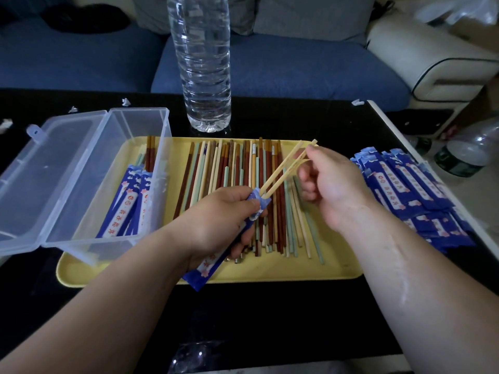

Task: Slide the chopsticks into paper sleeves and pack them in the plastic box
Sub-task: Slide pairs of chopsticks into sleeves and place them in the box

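Insertion in progress, it is judged: a pale chopstick pair [283, 177] is pinched at its far upper end by the right hand [332, 184], thumb and fingertips closed on it, the other fingers curled; the near lower tips are seen right at the mouth of a blue paper sleeve [209, 267], which is gripped round its upper part by the left hand [216, 220]; pair and sleeve are lined up on one long diagonal, far-right down to near-left, above the yellow tray [270, 273] of loose chopsticks [235, 168]; a push along that line toward the left hand is called for; the plastic box [135, 125], lid open, a few sleeved pairs [127, 209] inside, lies just left of the left hand, the nearer one for packing.
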